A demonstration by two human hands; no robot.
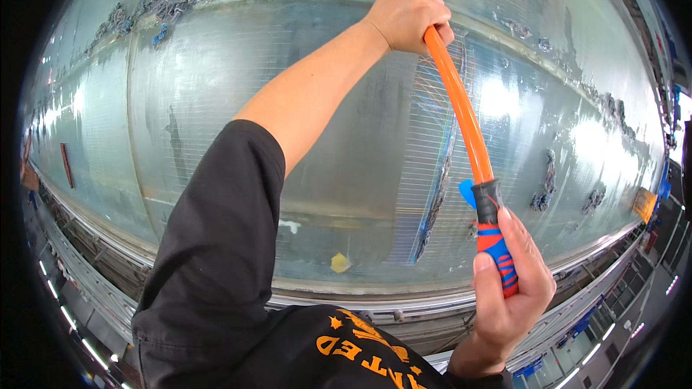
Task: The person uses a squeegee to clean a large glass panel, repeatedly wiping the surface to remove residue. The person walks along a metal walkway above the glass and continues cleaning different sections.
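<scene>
I hold a long tool with a slightly curved orange shaft (463, 112) in both hands. My left hand (409, 16) is closed round the shaft's far end, above the wide surface, and hides that end. A pale, thin tip shows just past the knuckles; I cannot tell whether it belongs to the tool. Nearer my body, my right hand (522, 266) grips the red and blue wrapped handle (497, 252), thumb on one side and fingers on the other. A black band (487, 202) joins handle and shaft, with a blue tab (467, 193) sticking out beside it.
A large, shiny greenish surface (331, 122) spreads before me, marked with fine lines. Clumps of dark grey shredded material (432, 209) lie on it in rows. A small yellow piece (340, 263) sits near the metal front edge (360, 295). An orange-yellow object (644, 204) stands at the right.
</scene>
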